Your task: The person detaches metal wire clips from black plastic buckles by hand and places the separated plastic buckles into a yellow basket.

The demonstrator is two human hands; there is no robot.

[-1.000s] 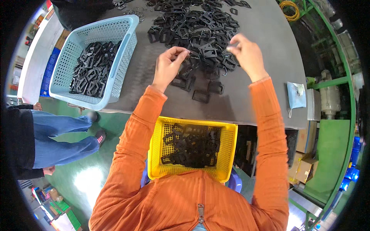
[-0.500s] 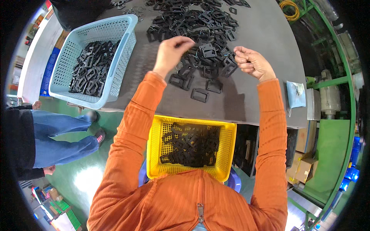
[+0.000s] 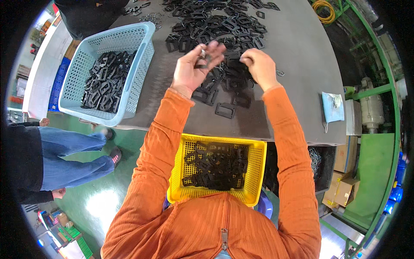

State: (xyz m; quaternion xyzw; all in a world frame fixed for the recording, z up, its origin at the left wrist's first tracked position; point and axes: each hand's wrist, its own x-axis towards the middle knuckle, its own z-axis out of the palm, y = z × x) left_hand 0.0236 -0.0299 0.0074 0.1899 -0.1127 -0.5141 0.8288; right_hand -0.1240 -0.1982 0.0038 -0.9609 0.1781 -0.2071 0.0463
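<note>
My left hand (image 3: 192, 71) is turned palm up over the near part of the pile, its fingers blurred and partly spread. A small black piece (image 3: 202, 66) shows against the palm, with a whitish spot by the thumb; its exact shape is unclear. My right hand (image 3: 261, 68) is at the pile's right side, back up, fingers curled down; what they hold is hidden. Around both hands lie black rectangular frame-shaped parts (image 3: 215, 30) in a heap. One single black frame (image 3: 225, 110) lies nearest me, and a thin metal ring (image 3: 280, 73) lies right of my right hand.
Black parts fill much of a light-blue basket (image 3: 139, 86) at the table's left and a yellow basket (image 3: 264, 172) at my lap. A blue cloth-like packet (image 3: 332, 107) lies at right. Another person (image 3: 64, 155) stands left; a dark-clothed figure (image 3: 86, 17) is beyond.
My left hand has turned from a closed, palm-down pose to palm up. My right hand has moved left, over the pile's edge, uncovering the metal ring on the table.
</note>
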